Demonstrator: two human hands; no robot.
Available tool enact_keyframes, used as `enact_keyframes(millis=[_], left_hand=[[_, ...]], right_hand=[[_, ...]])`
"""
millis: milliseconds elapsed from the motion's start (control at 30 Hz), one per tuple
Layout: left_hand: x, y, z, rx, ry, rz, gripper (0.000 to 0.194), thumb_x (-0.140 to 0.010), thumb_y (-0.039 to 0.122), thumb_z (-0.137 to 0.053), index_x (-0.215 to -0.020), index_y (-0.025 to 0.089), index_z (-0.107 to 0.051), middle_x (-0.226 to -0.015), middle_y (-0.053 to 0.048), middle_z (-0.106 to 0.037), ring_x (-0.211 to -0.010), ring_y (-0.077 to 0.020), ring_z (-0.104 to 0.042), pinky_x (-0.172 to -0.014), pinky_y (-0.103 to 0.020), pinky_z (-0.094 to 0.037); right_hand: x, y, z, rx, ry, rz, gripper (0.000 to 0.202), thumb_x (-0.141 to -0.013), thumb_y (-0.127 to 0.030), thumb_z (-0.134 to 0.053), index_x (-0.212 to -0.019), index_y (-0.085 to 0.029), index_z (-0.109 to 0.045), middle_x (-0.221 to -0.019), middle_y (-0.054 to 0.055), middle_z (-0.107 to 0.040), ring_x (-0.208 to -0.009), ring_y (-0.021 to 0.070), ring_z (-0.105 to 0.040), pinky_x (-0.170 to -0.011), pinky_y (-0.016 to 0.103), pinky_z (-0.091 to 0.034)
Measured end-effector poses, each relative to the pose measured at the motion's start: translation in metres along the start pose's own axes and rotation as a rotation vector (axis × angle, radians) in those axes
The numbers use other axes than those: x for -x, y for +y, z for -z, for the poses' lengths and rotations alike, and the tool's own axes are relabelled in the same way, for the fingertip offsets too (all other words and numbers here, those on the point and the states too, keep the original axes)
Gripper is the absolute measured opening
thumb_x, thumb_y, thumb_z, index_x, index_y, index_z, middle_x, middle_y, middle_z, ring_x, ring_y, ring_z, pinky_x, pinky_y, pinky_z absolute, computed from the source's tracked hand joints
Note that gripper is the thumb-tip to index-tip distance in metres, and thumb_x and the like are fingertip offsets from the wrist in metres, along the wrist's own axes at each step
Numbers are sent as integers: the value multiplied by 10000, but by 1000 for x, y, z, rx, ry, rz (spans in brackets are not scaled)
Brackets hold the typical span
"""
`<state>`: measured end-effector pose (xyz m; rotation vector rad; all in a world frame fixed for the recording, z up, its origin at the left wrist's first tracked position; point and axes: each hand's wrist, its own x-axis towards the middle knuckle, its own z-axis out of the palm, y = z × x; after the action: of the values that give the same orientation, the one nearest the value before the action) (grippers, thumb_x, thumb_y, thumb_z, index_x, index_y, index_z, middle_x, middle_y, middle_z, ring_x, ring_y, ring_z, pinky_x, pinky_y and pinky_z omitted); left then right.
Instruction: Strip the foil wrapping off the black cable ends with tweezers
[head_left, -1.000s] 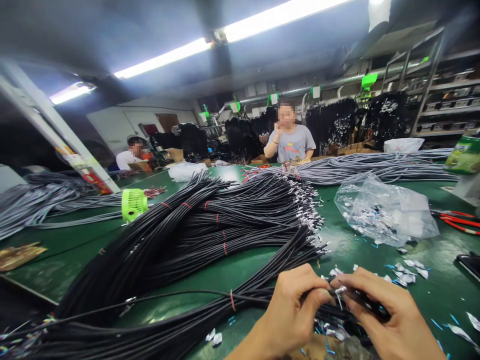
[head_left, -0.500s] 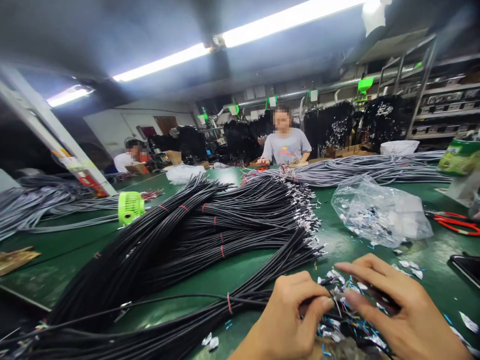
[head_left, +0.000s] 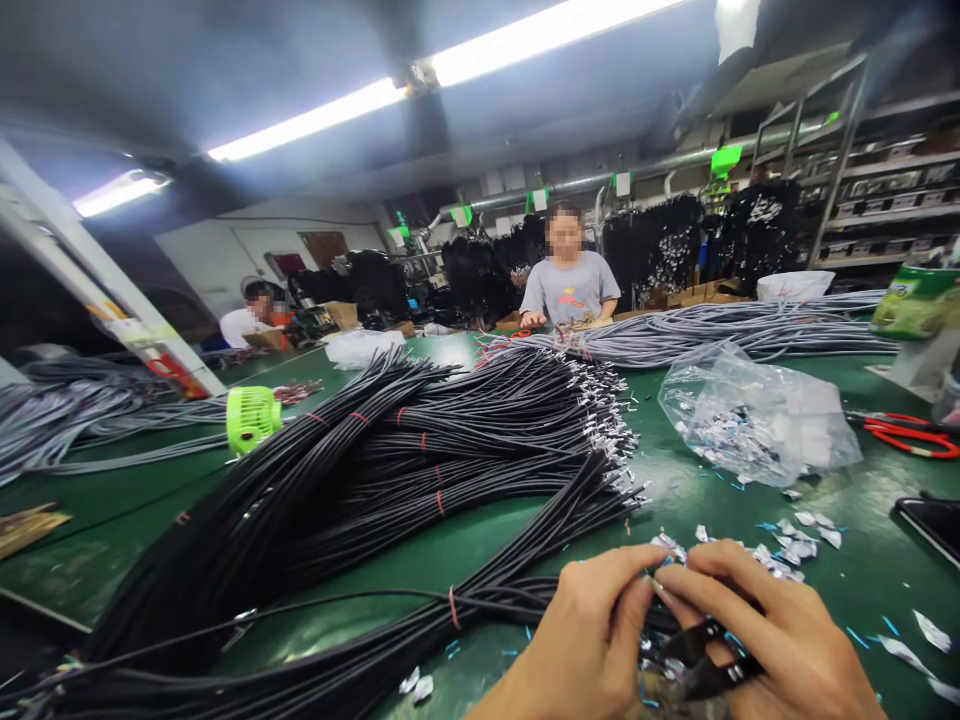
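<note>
My left hand [head_left: 581, 640] is closed, thumb and forefinger pinched around the end of a black cable, most of which the fingers hide. Opposite it, my right hand [head_left: 780, 630] has its fingertips meeting the left ones at that end. Under its curled fingers lies a small tool with black handles [head_left: 709, 680]; its jaws are hidden. A black cable bundle [head_left: 495, 600], bound by a pinkish tie [head_left: 454, 607], runs in toward my left hand. Foil scraps [head_left: 795, 540] and bits of blue wire lie around both hands.
A large heap of black cables [head_left: 360, 480] with stripped ends fills the left and middle. Behind my right hand are a clear plastic bag [head_left: 757, 420] of scraps, red-handled scissors [head_left: 907, 432] and a phone [head_left: 930, 530]. Beyond are grey cables [head_left: 697, 335], a green fan [head_left: 251, 418] and two people.
My right hand has moved left and its fingers have closed in against the left fingertips. The black-handled tool now shows beneath them. The view has shifted slightly.
</note>
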<state>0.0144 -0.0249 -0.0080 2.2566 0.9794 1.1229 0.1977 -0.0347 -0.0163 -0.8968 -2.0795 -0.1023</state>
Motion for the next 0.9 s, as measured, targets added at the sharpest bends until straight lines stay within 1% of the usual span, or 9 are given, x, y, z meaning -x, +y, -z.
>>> enact_keyframes(millis=[100, 200, 267, 367, 467, 567, 633, 733, 900], left_hand=[[1, 2, 1, 3, 32, 38, 272, -905, 160, -412, -1118, 187, -578, -1024, -49, -692, -923, -128, -640, -821, -197, -461], [2, 1, 3, 27, -2, 116, 248, -928, 230, -385, -1055, 185, -593, -887, -42, -678, -766, -121, -610, -705, -200, -447], [3, -2, 3, 57, -8, 183, 274, -933, 301, -383, -1034, 175, -605, -819, -46, -650, -706, -122, -572, -656, -208, -428], [3, -7, 1, 148, -7, 252, 336, -919, 392, -402, -1012, 155, -622, -747, -42, -593, -645, -111, -521, -603, -202, -408], [2, -9, -2, 227, -7, 269, 366, -907, 416, -414, -978, 130, -631, -705, -41, -563, -592, -98, -489, -547, -190, -386], [1, -10, -4, 252, 1, 247, 341, -896, 385, -441, -953, 113, -640, -701, -57, -598, -598, -106, -527, -549, -184, -401], [0, -10, -5, 243, 9, 235, 306, -887, 350, -467, -933, 112, -653, -735, -74, -638, -642, -120, -575, -588, -183, -430], [0, -10, -5, 221, 18, 237, 274, -879, 321, -487, -904, 114, -665, -771, -85, -663, -680, -128, -601, -617, -183, -449], [-1, -10, -3, 146, 15, 221, 287, -890, 336, -470, -826, 117, -644, -706, -59, -622, -636, -111, -542, -591, -188, -396]], right_hand=[[-2, -3, 1, -37, 22, 1, 442, -744, 9, -415, -1098, -177, -602, -939, 89, -646, -729, 138, -658, -573, 201, -510], [-6, -5, 0, -151, 42, -3, 468, -748, 35, -379, -1107, -183, -585, -865, 63, -616, -664, 109, -622, -546, 185, -478], [-10, -7, -1, -254, 50, -46, 437, -756, 39, -379, -1061, -194, -589, -828, 44, -596, -666, 103, -606, -553, 180, -468], [-14, -10, -5, -387, 37, -167, 263, -798, -27, -442, -921, -206, -589, -772, 14, -576, -664, 106, -592, -568, 186, -465], [-15, -12, -8, -365, 29, -353, 30, -815, -183, -576, -834, -207, -571, -684, -21, -549, -570, 104, -552, -516, 197, -442], [-15, -14, -9, -311, 9, -482, 73, -787, -242, -628, -838, -213, -585, -694, -23, -570, -584, 118, -560, -525, 211, -445], [-16, -14, -8, -311, -19, -487, 48, -786, -189, -594, -821, -219, -606, -726, -16, -593, -636, 129, -580, -571, 221, -452], [-18, -11, -6, -342, -62, -491, 128, -765, -119, -561, -790, -224, -629, -733, -17, -615, -659, 128, -591, -593, 219, -449], [-17, -6, -3, -360, -128, -466, 182, -777, -75, -524, -783, -215, -639, -709, -16, -601, -619, 115, -564, -553, 212, -411]])
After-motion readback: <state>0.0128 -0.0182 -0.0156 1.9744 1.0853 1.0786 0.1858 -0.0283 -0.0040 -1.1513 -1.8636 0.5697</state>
